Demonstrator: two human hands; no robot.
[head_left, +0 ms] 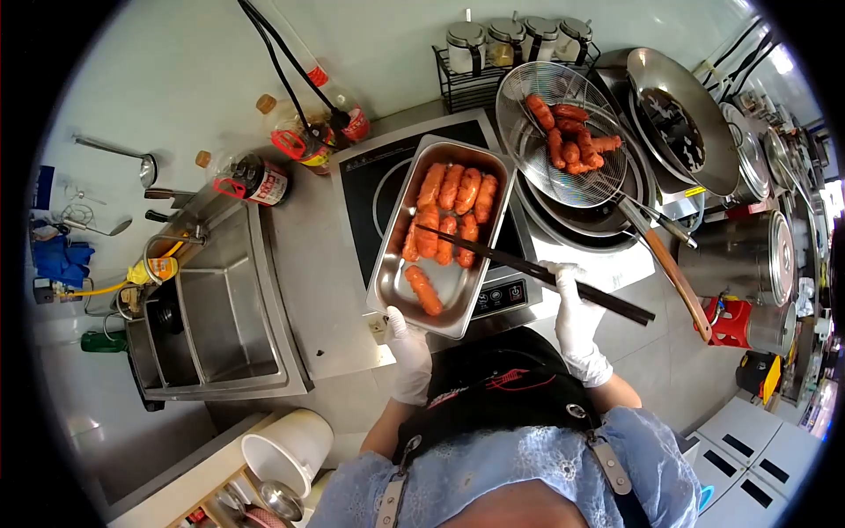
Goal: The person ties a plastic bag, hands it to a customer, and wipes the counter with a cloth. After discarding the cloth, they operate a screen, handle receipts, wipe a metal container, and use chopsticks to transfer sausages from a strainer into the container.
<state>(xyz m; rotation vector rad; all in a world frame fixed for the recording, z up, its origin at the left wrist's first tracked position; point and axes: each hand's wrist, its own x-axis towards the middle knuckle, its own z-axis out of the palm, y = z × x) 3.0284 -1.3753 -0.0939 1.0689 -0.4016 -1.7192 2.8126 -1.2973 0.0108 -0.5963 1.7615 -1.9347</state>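
My left hand [409,356], in a white glove, grips the near left corner of a steel tray [458,304], its thumb at the rim. Several reddish sausages [449,189] lie in the tray, most side by side toward the far end. One sausage [424,290] sits apart, close to the near edge. Long dark chopsticks [519,267] are held in my gloved right hand [576,326]. Their tips reach over the tray and overlap a sausage in the middle. The tray is over a black induction cooktop [365,189].
Right of the tray, a wire strainer [519,136] with more sausages [572,145] rests over a pan, its wooden handle [673,273] jutting toward me. A wok [709,114] stands beyond. Seasoning jars [466,48] and bottles [268,180] line the wall. A sink [233,330] is left.
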